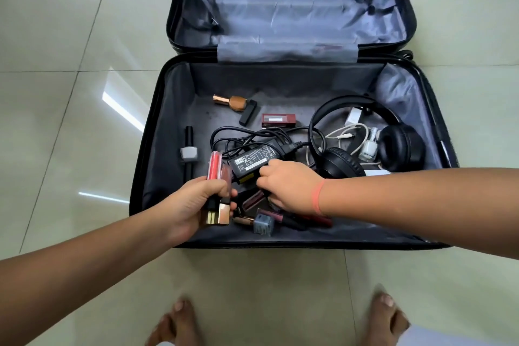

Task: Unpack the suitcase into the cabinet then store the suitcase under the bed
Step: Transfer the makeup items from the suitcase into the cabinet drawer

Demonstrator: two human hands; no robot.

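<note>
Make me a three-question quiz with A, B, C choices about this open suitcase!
1. Where are the headphones? A) lid half B) near half of the suitcase, right side C) floor
2. What colour is the charger? A) white B) red C) black
3. What is the left hand doing? A) gripping makeup tubes B) lying flat on the floor C) hanging empty
Answers: 1B, they lie beside the right wall; 2C, its brick and cord are black; 3A, it clutches several tubes together.

Left hand (193,201) grips lipsticks (214,163); right hand (289,183) curls over tubes (252,201) in open suitcase (151,123).
</note>
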